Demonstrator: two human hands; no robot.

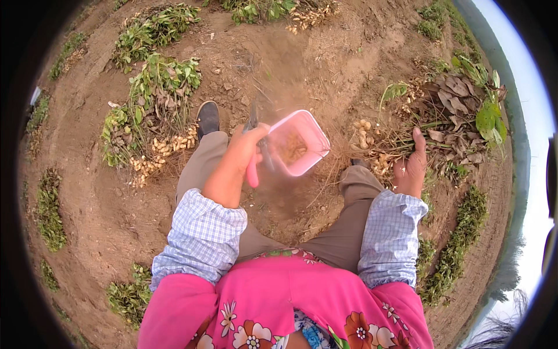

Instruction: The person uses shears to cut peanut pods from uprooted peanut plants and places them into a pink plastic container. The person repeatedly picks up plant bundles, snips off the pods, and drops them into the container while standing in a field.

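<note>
Just between the person's spread feet, a pink, square-rimmed container point(319, 161) sits tilted, its mouth showing, with a small heap of tan peanut pods point(294, 149) inside. Its outline is slightly blurred. Close by on its left, the left hand point(237, 152) is closed around a cutting tool with a pink handle point(252, 171), the dark metal end pointing away from the body; whether the fingers also touch the container cannot be told. Over to the right of the container, the right hand point(411, 167) is at the root end of an uprooted peanut plant point(455, 111), thumb raised and apart from the palm. Its fingers are partly hidden, so how firmly it grips the stems cannot be told. Pale pods cluster at the roots beside it, and the plant's leaves, some brown and withered, some green, spread away to the right.

Farther left, beside the left shoe point(208, 119), another plant point(156, 113) lies with its pods toward the foot. Beyond, more leafy heaps point(156, 32) dot the brown soil point(343, 64).
</note>
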